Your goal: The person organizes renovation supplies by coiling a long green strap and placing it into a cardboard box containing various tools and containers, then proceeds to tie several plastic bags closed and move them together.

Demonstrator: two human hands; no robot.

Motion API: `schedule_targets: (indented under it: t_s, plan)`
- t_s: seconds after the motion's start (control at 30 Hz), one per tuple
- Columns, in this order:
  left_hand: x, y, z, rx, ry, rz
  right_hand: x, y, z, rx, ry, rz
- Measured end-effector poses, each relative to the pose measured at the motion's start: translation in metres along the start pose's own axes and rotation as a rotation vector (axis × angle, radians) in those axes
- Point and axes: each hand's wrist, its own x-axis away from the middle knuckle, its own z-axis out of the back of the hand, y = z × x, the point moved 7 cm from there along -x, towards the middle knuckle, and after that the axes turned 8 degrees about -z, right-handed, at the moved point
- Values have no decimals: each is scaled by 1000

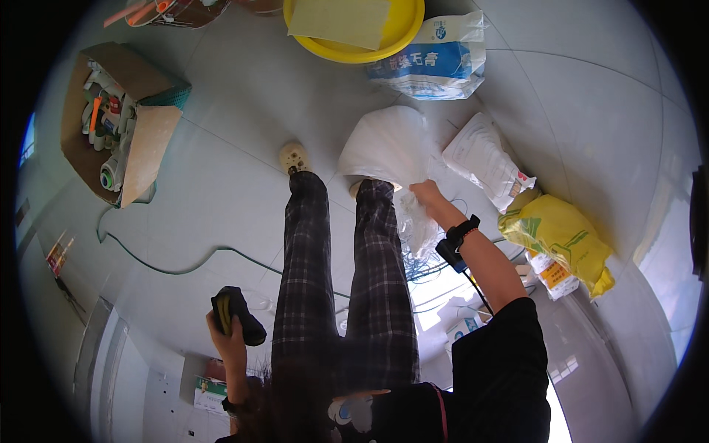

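Note:
My right hand (425, 195) grips the gathered edge of a white plastic bag (388, 141), which spreads over the floor by my right foot; a crumpled translucent part of it hangs below the hand. Off to the left, my left hand (228, 332) is closed around a black object with a yellow-green strip (237, 315), whose kind I cannot tell. Past the white bag lies a blue and white printed sack (437, 61), partly under a round yellow lid or basin (354, 54) that bears a pale flat sheet (338, 22).
An open cardboard box (149, 155) with bottles and rolls stands at the left. A green hose or cable (183, 272) crosses the floor behind my legs. To the right lie a white sack (482, 155), a yellow plastic bag (559, 238) and small boxes (556, 279). Thin wires (421, 267) lie tangled near my right leg.

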Motion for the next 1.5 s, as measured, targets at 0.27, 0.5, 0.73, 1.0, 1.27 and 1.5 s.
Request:
schedule_targets:
  t_s: [0.27,0.5,0.73,1.0,1.27,1.5]
  plan:
    - [-40,0,38,-3,0,-1,57,-44,-78,-477,-245,-188]
    - [-74,-19,78,5,10,17,103,-91,-133,-656,-477,-258]
    - [-88,-63,99,99,54,61,81,-146,-202,-717,-531,-243]
    - [-98,-90,111,-36,-24,261,60,-215,-263,-25,40,227]
    - [-89,-78,76,218,-16,265,92,-229,-292,784,398,432]
    - [-100,-66,52,357,-22,193,89,-234,-313,1566,615,607]
